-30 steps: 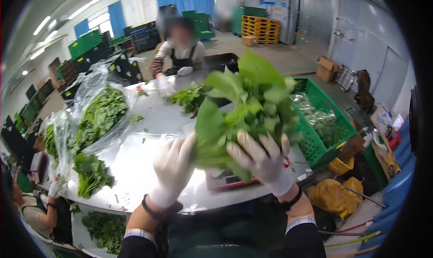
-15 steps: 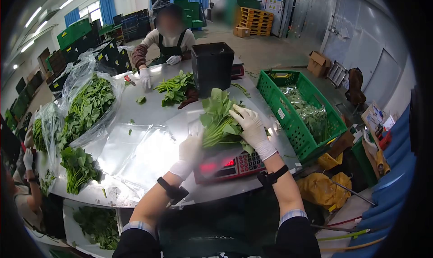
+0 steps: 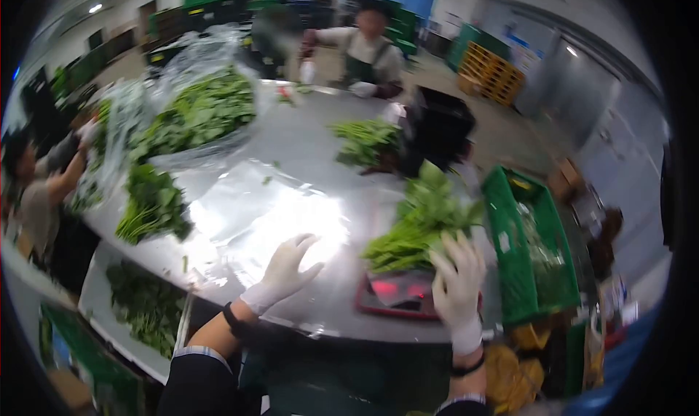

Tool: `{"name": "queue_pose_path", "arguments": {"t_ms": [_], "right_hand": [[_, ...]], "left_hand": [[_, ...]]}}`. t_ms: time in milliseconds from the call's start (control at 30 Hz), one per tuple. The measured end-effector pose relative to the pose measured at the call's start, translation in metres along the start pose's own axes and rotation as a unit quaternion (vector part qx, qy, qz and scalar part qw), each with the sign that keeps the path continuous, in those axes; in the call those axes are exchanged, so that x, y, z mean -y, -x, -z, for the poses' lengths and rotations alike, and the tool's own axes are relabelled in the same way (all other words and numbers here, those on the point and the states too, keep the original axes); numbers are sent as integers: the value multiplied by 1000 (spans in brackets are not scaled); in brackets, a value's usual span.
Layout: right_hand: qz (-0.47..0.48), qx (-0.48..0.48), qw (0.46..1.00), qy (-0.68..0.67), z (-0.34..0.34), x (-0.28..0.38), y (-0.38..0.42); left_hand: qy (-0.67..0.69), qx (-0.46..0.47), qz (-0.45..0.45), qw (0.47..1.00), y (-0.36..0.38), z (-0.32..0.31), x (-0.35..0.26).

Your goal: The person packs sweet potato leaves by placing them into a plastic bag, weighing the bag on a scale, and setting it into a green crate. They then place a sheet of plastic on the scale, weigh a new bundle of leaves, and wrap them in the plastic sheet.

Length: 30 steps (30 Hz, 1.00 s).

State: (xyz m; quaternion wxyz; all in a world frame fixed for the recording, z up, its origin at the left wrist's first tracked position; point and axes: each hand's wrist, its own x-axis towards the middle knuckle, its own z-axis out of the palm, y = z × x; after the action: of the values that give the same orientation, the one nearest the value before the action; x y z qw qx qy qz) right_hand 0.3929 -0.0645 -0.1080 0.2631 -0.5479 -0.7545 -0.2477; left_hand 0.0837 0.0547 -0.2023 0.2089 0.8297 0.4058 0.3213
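Observation:
A bunch of leafy greens [image 3: 415, 230] lies on the digital scale [image 3: 399, 299], its stems pointing left and its leaves toward the back right. The scale's red digits are blurred. My right hand [image 3: 459, 278], in a white glove, has its fingers spread at the front right of the scale, fingertips right at the lower edge of the bunch. Over the shiny tabletop left of the scale, my gloved left hand [image 3: 284, 274] is open, with thumb and fingers apart and nothing in it. Clear plastic sheeting [image 3: 251, 190] lies beyond it.
More greens lie at left as a small bunch [image 3: 153, 205] and a large bagged heap [image 3: 196, 114]. Near a black bin [image 3: 440, 121] is another bunch [image 3: 368, 139]. A green crate [image 3: 502, 248] stands at right. Co-workers stand across the table [image 3: 291, 125] and at far left.
The view has swung left. My left hand has come away from the greens to the left, and my right hand has drawn back from their top toward the scale's front.

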Motion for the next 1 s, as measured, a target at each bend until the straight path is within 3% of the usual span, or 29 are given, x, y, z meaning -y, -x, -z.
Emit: {"name": "queue_pose_path", "arguments": {"t_ms": [33,67,100,167,200,267,333,400,433,467,533,567,700,800,867,900,1000], "right_hand": [[15,-38,999,7,-5,29,-2],[2,40,998,-57,0,62,-3],[88,44,984,-146,-12,78,9],[181,107,903,-375,-69,109,57],[203,122,910,-340,-75,130,60],[179,216,873,-400,-102,148,78],[168,244,858,-420,-109,161,75],[163,307,850,-396,-114,166,70],[151,309,854,-390,-112,166,71],[140,315,856,-384,-110,165,74],[157,325,858,-365,-119,163,83],[174,323,863,-346,-124,161,86],[154,279,887,-335,-125,155,89],[140,280,895,-317,-131,152,87],[137,253,904,-316,-132,156,76],[153,249,910,-294,-137,157,76],[142,262,909,-292,-141,157,87]], "left_hand": [[-15,-25,28,999,20,11,30],[28,-42,83,995,43,19,67],[73,-61,138,986,66,28,95],[94,-157,229,956,96,71,128],[112,-179,283,936,107,100,142],[116,-240,301,916,133,149,205],[-32,-331,304,893,163,186,276],[-191,-335,308,870,157,224,259],[-294,-293,317,853,148,239,242],[-292,-292,318,853,145,246,255],[-388,-258,380,799,152,255,277],[-351,-223,454,788,152,259,286],[-356,-183,417,816,146,253,305],[-396,-213,356,819,148,231,309],[-490,-234,181,820,155,219,319],[-490,-232,181,821,156,217,318],[-373,-149,327,855,160,209,314]]}}
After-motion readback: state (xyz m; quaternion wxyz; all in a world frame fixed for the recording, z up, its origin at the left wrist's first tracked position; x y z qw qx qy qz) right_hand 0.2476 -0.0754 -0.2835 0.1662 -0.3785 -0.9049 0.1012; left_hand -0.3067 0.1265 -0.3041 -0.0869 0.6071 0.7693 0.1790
